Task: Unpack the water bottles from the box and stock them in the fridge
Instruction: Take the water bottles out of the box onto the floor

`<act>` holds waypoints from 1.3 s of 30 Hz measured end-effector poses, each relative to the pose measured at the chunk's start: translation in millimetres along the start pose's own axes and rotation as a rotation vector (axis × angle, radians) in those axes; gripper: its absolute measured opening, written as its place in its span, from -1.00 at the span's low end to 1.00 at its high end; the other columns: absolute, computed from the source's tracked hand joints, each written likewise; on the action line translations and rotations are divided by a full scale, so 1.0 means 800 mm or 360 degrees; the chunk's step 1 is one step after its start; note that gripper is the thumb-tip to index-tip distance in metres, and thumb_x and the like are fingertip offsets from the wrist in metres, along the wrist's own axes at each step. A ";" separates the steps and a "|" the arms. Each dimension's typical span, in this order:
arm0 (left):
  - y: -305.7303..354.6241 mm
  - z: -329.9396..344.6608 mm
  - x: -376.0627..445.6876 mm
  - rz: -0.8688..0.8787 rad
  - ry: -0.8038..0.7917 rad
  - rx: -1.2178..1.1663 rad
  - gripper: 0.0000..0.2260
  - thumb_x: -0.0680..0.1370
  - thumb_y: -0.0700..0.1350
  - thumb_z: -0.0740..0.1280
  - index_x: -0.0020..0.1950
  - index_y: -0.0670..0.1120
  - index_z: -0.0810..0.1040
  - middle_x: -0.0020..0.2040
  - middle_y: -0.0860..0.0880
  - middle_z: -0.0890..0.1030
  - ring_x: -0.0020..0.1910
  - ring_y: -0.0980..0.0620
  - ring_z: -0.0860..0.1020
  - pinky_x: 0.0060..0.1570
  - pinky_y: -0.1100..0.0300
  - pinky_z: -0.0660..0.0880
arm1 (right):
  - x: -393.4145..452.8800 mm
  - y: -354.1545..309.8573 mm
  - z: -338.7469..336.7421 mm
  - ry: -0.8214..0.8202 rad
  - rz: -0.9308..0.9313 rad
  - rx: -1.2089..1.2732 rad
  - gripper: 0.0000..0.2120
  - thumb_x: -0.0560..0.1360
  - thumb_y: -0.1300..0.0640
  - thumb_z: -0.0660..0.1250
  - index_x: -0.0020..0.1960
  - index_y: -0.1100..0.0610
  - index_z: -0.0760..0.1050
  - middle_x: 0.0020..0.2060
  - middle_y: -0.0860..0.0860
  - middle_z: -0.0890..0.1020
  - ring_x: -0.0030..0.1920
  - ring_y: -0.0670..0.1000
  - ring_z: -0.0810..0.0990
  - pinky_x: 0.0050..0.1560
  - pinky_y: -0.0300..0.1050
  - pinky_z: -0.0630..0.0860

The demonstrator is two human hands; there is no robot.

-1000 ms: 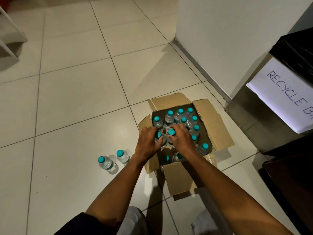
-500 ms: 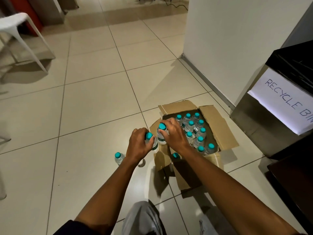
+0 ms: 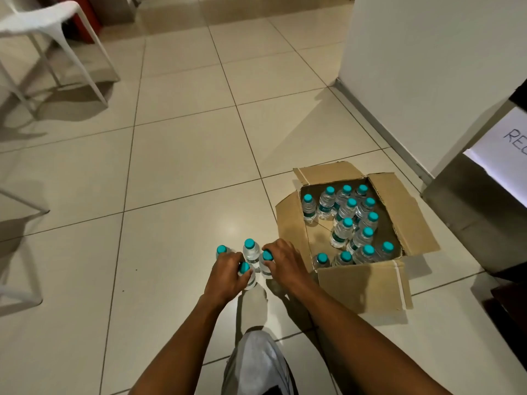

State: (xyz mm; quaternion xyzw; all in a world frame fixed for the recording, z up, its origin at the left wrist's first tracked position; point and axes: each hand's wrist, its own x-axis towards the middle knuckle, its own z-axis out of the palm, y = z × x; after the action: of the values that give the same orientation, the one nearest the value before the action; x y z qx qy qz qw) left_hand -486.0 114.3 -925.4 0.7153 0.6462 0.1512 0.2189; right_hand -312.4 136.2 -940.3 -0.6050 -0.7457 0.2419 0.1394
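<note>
Head view: left hand (image 3: 225,276) grips one clear plastic bottle (image 3: 247,276), right hand (image 3: 285,263) grips another bottle (image 3: 265,265), both teal-capped, on glossy tiled floor (image 3: 171,166) beside open cardboard box (image 3: 362,283).

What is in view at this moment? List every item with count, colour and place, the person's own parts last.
bottles on the floor: four, clear with teal caps, upright in a cluster left of the box
bottles in the box: about fourteen, clear with teal caps, mostly upright
cardboard box: one, brown, flaps open, on the floor at right
chair: one, white plastic, upper left
bin: one, metal with a white paper sign, right edge
wall: white, behind the box
floor: pale tiles
knee: one, grey trousers, bottom centre
left hand: grips a bottle in the cluster
right hand: grips a bottle in the cluster
</note>
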 end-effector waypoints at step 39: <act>0.097 0.067 0.060 0.0163 -0.0054 -0.0028 -0.71 0.55 0.12 0.33 0.14 -0.05 0.53 0.07 -0.04 0.56 0.10 -0.04 0.45 0.05 0.08 0.46 | -0.030 0.123 -0.071 0.0368 0.0443 -0.0188 -0.66 0.57 0.08 0.28 0.34 0.04 0.41 0.22 0.02 0.50 0.19 0.02 0.46 0.12 -0.07 0.48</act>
State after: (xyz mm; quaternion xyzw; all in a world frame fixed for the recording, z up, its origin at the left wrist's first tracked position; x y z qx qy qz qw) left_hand -387.5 150.0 -935.1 0.7479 0.6036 0.1559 0.2280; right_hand -195.9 138.5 -942.3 -0.7331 -0.6467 0.1437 0.1536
